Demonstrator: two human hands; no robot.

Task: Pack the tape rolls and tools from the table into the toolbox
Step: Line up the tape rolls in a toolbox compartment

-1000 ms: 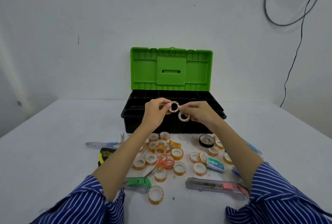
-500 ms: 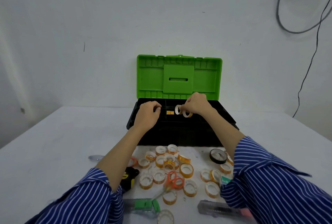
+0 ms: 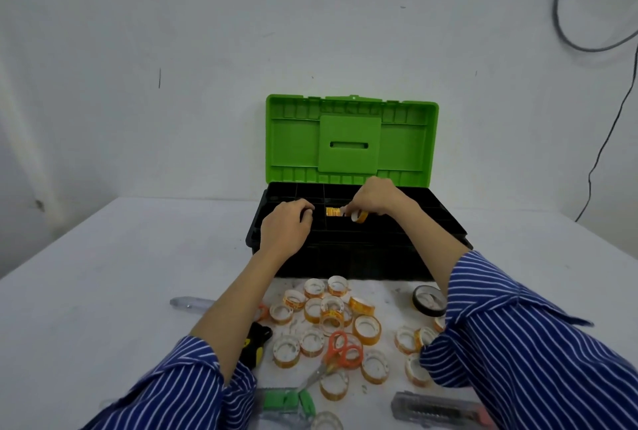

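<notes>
The black toolbox [image 3: 345, 259] stands open at the table's middle, its green lid [image 3: 352, 139] upright. My right hand [image 3: 374, 196] pinches a clear tape roll with an orange core [image 3: 359, 216] just above a middle compartment of the top tray. Another orange tape roll [image 3: 333, 211] lies in that compartment, left of the held one. My left hand [image 3: 286, 227] hovers over the tray's left part with curled fingers and nothing visible in it. Several small tape rolls [image 3: 331, 314] lie scattered on the table in front of the box.
A black tape roll [image 3: 427, 300] lies at the front right of the box. Orange-handled scissors [image 3: 340, 350], a green cutter [image 3: 286, 402], a grey cutter [image 3: 438, 407], a yellow-black tape measure [image 3: 256, 343] and a clear-handled tool [image 3: 190, 302] lie near the front edge.
Both hands moved from in front of the box to over its tray. The roll my left hand held now lies in a compartment. My right hand lowered its roll.
</notes>
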